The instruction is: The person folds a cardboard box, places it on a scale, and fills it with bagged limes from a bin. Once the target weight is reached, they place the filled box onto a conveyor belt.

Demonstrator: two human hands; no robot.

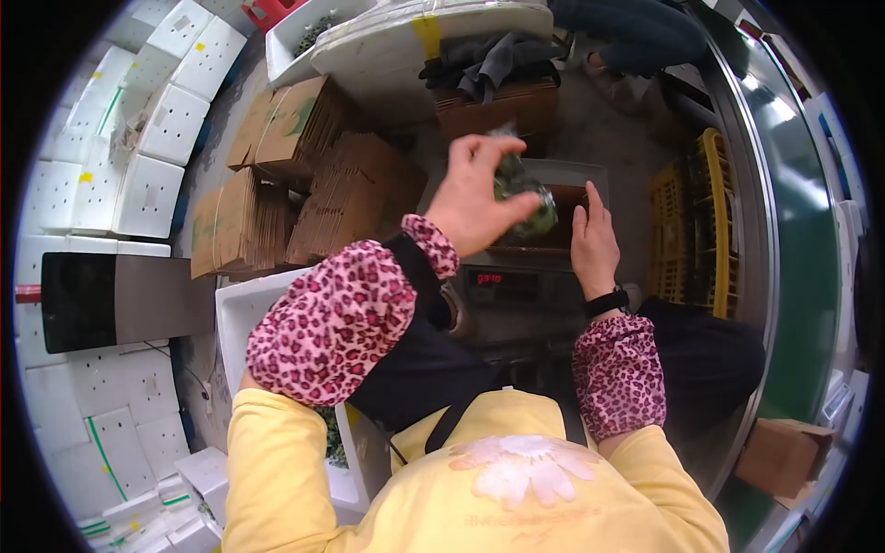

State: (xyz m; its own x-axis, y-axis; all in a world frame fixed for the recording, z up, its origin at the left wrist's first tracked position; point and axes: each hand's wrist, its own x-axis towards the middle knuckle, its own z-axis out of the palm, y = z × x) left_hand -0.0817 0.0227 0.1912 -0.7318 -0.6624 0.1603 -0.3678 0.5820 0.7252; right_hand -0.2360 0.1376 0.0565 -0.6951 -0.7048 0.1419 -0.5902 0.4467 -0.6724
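My left hand [472, 195] grips a clear plastic pack of green produce [537, 217], with fingers and thumb around its left side. The pack is held over a brown cardboard box [573, 201] and hides part of it. At the box's right side, my right hand [595, 247] has its fingers stretched out and holds nothing. Just in front of the box is a weighing scale [502, 284] with a lit red number display.
Bundled flat cardboard boxes [355, 198] stand left of the scale. White foam boxes [152, 194] are stacked along the left, and an open foam box [241, 309] sits by my left arm. Yellow crates [714, 221] stand right. Another person's leg [636, 28] shows at the back.
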